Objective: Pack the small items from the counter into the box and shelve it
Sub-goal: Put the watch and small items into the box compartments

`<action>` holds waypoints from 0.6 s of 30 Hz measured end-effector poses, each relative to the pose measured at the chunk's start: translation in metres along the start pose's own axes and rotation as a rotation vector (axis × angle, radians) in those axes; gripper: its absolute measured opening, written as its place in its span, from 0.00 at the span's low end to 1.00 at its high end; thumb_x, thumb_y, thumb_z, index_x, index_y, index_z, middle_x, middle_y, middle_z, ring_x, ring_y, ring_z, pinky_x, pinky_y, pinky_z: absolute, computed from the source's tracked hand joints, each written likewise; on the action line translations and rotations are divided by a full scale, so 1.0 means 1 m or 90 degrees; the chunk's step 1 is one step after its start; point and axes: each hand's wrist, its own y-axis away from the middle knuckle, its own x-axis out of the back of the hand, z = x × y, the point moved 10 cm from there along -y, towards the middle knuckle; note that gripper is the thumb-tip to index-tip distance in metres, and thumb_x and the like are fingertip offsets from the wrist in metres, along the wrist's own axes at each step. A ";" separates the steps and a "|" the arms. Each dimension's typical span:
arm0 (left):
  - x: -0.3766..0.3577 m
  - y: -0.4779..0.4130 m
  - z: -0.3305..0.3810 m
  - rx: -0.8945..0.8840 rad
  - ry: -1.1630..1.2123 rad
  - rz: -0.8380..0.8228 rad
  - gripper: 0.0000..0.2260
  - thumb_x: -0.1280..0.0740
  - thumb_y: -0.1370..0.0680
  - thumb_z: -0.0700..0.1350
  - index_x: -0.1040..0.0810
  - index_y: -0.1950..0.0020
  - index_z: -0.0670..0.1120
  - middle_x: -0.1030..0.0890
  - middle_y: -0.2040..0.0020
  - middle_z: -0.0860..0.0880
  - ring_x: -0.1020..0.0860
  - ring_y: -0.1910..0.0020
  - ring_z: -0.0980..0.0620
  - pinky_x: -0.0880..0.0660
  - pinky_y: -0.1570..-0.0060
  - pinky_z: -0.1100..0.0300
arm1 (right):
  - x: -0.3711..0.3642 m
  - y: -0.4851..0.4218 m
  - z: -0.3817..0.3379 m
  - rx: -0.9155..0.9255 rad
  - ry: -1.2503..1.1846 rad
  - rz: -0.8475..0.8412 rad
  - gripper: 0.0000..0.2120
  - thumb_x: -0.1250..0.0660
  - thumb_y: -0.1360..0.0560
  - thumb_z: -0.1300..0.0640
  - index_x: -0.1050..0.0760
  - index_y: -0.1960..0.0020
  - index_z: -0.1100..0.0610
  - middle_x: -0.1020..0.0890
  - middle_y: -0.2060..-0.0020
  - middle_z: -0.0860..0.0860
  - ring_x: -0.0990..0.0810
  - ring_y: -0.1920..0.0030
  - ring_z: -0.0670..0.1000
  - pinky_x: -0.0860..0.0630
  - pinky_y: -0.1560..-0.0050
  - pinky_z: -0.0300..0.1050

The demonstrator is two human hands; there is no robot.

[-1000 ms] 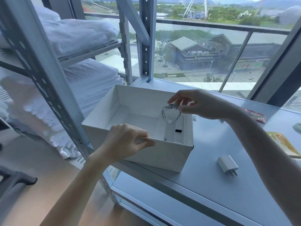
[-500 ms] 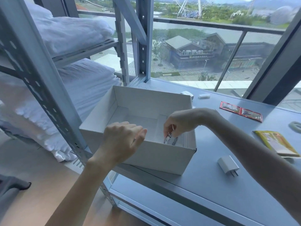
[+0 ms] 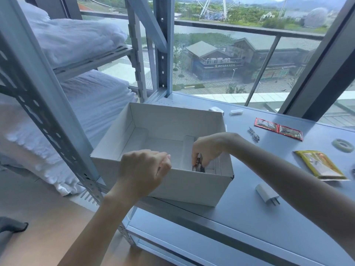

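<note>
An open white box point(image 3: 172, 183) stands at the left end of the grey counter point(image 3: 249, 217). My right hand point(image 3: 208, 148) reaches down inside its near right corner, fingers pinched on a silver chain bracelet point(image 3: 198, 167) that hangs against the box floor. My left hand point(image 3: 143, 169) hovers at the box's near wall with fingers curled loosely; it holds nothing. A white charger plug point(image 3: 267, 193) lies on the counter right of the box.
On the counter lie red sachets point(image 3: 278, 129), a yellow packet point(image 3: 320, 165), a white cable point(image 3: 253, 133), a pale ring point(image 3: 342, 145) and small white items point(image 3: 236, 111) behind the box. A metal shelf rack point(image 3: 44, 104) with folded white bedding point(image 3: 92, 104) stands left.
My right hand has lowered the bracelet from above the box down to its floor. My left hand has let go of the near wall and lifted slightly.
</note>
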 end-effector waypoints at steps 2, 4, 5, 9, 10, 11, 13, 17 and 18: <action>0.003 0.000 0.001 -0.008 0.005 0.016 0.19 0.49 0.25 0.52 0.31 0.72 0.46 0.37 0.78 0.52 0.32 0.77 0.50 0.51 0.75 0.68 | -0.003 -0.001 0.000 -0.002 -0.009 -0.008 0.18 0.37 0.28 0.63 0.22 0.40 0.52 0.18 0.48 0.55 0.21 0.48 0.58 0.27 0.56 0.42; 0.008 -0.001 0.004 -0.022 0.014 0.035 0.19 0.48 0.24 0.52 0.32 0.74 0.46 0.39 0.78 0.52 0.33 0.79 0.50 0.52 0.75 0.69 | -0.004 -0.001 0.000 -0.004 -0.017 -0.007 0.18 0.38 0.28 0.63 0.22 0.40 0.51 0.18 0.48 0.56 0.21 0.50 0.58 0.27 0.56 0.42; 0.009 -0.001 0.005 -0.030 0.019 0.041 0.20 0.48 0.24 0.52 0.33 0.74 0.47 0.38 0.79 0.52 0.33 0.79 0.50 0.53 0.75 0.69 | -0.004 0.000 0.002 -0.010 -0.018 -0.002 0.18 0.38 0.28 0.63 0.22 0.41 0.51 0.18 0.49 0.56 0.21 0.53 0.57 0.27 0.58 0.41; 0.008 -0.001 0.008 -0.070 0.043 0.045 0.20 0.49 0.22 0.54 0.33 0.72 0.49 0.32 0.78 0.52 0.31 0.78 0.51 0.52 0.74 0.69 | -0.006 0.008 0.001 -0.018 -0.013 -0.001 0.19 0.39 0.29 0.65 0.19 0.44 0.51 0.20 0.62 0.46 0.28 0.67 0.48 0.32 0.71 0.33; 0.007 0.000 0.009 -0.077 0.052 0.042 0.20 0.49 0.22 0.55 0.31 0.71 0.49 0.31 0.77 0.53 0.30 0.77 0.52 0.51 0.74 0.69 | -0.005 0.009 -0.002 -0.009 -0.017 0.007 0.19 0.40 0.29 0.66 0.19 0.44 0.51 0.19 0.60 0.44 0.27 0.66 0.46 0.33 0.71 0.31; 0.007 0.000 0.009 -0.081 0.060 0.038 0.21 0.50 0.22 0.56 0.29 0.70 0.50 0.29 0.76 0.53 0.29 0.76 0.52 0.50 0.74 0.69 | -0.001 0.011 -0.004 -0.002 -0.024 0.033 0.19 0.40 0.29 0.66 0.19 0.44 0.51 0.17 0.56 0.44 0.26 0.63 0.45 0.32 0.69 0.30; 0.005 0.000 0.010 -0.087 0.074 0.027 0.23 0.51 0.22 0.59 0.24 0.66 0.51 0.25 0.73 0.55 0.26 0.73 0.53 0.46 0.74 0.68 | 0.013 0.020 -0.004 -0.002 -0.043 0.137 0.19 0.42 0.27 0.65 0.20 0.43 0.51 0.17 0.50 0.46 0.22 0.55 0.48 0.26 0.58 0.36; -0.002 -0.001 0.025 -0.128 0.084 -0.007 0.25 0.52 0.23 0.62 0.19 0.56 0.51 0.19 0.61 0.55 0.22 0.62 0.51 0.30 0.65 0.59 | 0.032 0.063 0.004 -0.017 -0.064 0.347 0.16 0.41 0.24 0.63 0.21 0.43 0.51 0.19 0.46 0.48 0.22 0.47 0.51 0.25 0.47 0.46; -0.003 -0.003 0.031 -0.140 0.087 -0.014 0.25 0.51 0.23 0.63 0.20 0.53 0.50 0.19 0.58 0.54 0.21 0.59 0.50 0.29 0.61 0.57 | 0.034 0.078 0.007 -0.022 -0.072 0.398 0.15 0.40 0.24 0.62 0.21 0.43 0.51 0.19 0.45 0.48 0.22 0.46 0.51 0.25 0.47 0.47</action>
